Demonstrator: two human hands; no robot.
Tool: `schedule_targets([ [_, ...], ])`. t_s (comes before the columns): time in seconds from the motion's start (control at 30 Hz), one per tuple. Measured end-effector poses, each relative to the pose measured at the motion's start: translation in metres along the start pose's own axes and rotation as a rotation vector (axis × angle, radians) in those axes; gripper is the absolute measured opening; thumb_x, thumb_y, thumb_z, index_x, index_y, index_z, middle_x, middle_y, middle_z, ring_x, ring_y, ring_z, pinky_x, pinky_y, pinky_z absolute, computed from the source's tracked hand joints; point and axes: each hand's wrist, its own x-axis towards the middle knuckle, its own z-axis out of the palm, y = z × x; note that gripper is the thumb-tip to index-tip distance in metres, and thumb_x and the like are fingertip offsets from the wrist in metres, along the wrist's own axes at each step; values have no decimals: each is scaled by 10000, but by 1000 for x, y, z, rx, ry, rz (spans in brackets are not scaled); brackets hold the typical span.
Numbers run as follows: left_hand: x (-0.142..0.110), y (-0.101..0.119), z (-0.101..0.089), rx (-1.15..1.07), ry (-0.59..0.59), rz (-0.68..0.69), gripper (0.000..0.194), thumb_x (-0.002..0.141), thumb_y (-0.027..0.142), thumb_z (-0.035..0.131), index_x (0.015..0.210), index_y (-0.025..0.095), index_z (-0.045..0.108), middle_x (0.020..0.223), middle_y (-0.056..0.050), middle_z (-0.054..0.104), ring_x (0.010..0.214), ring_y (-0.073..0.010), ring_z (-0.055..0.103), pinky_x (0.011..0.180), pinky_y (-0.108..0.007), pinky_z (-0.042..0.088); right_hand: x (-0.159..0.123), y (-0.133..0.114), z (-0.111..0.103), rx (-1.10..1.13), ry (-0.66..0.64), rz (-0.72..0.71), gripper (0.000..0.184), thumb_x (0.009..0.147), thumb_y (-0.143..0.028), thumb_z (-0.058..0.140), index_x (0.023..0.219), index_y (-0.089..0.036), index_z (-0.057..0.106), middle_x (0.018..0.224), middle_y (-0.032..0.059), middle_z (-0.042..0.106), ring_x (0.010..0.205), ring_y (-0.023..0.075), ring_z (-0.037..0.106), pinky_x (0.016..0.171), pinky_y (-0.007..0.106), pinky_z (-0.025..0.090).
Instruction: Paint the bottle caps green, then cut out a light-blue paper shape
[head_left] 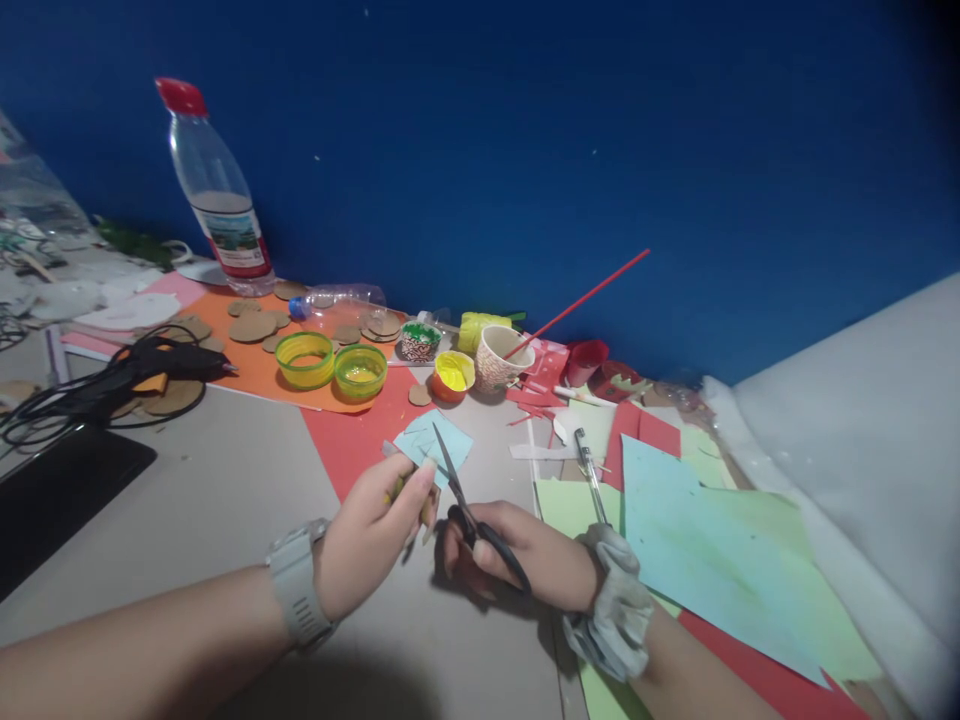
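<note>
Close to the middle of the table, my left hand (pixel 386 520) pinches a small piece of light blue paper (pixel 454 437) between thumb and fingers. Thin lines mark the paper's surface. My right hand (pixel 502 550) has its fingers in the handles of black-handled scissors (pixel 461 490). The blades point up and away, slightly parted, and lie across the paper's near side. Whether they touch it I cannot tell. Something yellowish shows between my left fingers, too small to name.
A clear bottle with red cap (pixel 225 220) stands at back left. Yellow-green rings (pixel 304 372), a patterned paper cup (pixel 495 370) with a red stick and a yellow-filled cup (pixel 453 376) line the back. Coloured paper sheets (pixel 720 550) and a pen (pixel 592 480) lie right; black cable (pixel 150 360) left.
</note>
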Motion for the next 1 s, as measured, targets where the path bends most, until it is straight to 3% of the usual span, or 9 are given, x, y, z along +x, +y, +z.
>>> schedule_targets([
  [1.0,0,1,-1,47,3,6,428,964,380,376,589,187,449,510,60,422,478,-82,422,512,-215,361,0,4,4,55,48,-52,633,818,-717,478,839,-92,577,571,-27,462,482,76,418,471,200,350],
])
